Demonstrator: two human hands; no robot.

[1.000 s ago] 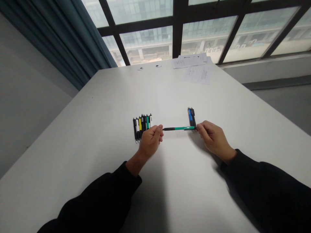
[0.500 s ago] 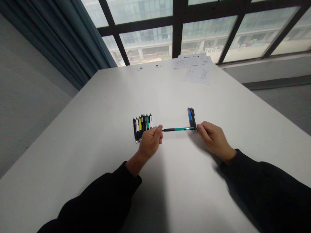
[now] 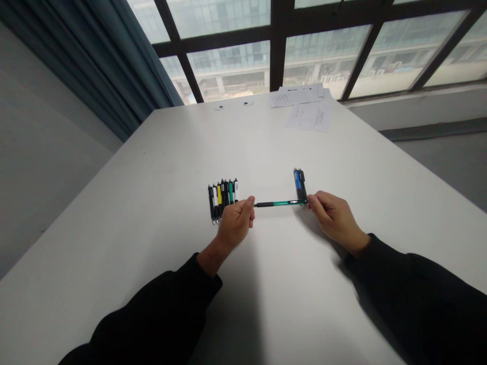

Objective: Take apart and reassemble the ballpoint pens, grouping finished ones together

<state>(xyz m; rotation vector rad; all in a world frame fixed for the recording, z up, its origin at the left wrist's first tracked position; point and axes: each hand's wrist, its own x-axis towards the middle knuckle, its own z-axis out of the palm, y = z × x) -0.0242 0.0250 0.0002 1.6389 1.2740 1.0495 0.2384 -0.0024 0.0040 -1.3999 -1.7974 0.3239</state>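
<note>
1. Windows (image 3: 228, 66) are standing beyond the white bench (image 3: 152, 203)'s far edge; papers (image 3: 309, 117) are lying near its far right corner.
2. The left hand (image 3: 236, 220) is pinching one end of a green pen (image 3: 281, 203), the right hand (image 3: 332, 218) the other.
3. That pen is running roughly parallel to the far edge.
4. Other pens (image 3: 219, 195) are lying beside both hands.

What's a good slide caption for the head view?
Left hand and right hand hold a green pen by its ends over a white table with more pens lying in two groups.
</note>
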